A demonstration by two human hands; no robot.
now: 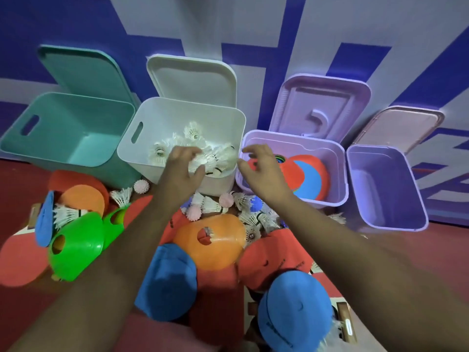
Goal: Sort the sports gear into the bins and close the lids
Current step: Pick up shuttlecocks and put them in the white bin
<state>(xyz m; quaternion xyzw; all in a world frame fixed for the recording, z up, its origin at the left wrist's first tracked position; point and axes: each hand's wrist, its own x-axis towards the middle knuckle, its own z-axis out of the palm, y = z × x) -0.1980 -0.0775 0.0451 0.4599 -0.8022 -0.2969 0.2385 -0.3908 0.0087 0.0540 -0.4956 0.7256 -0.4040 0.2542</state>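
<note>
- Four open bins stand along the wall: teal (76,138), white (177,115), lilac (337,171), purple (388,189).
- Cones (309,174) lie stacked in the lilac bin.
- An orange cone (223,240) tops the floor pile before the bins.
- The left hand (182,166), over the white bin's front rim, curls round a shuttlecock (197,162).
- The right hand (264,174) hovers at the lilac rim, fingers loosely spread, holding nothing.
- More shuttlecocks (193,130) lie in the white bin.

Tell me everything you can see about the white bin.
The white bin is smooth plastic, a rounded rectangle with a slot handle in its left wall. Its lid stands open behind it. It sits second from left, between the teal bin and the lilac bin. White shuttlecocks lie inside; the left hand reaches over its front rim, gripping some.
</note>
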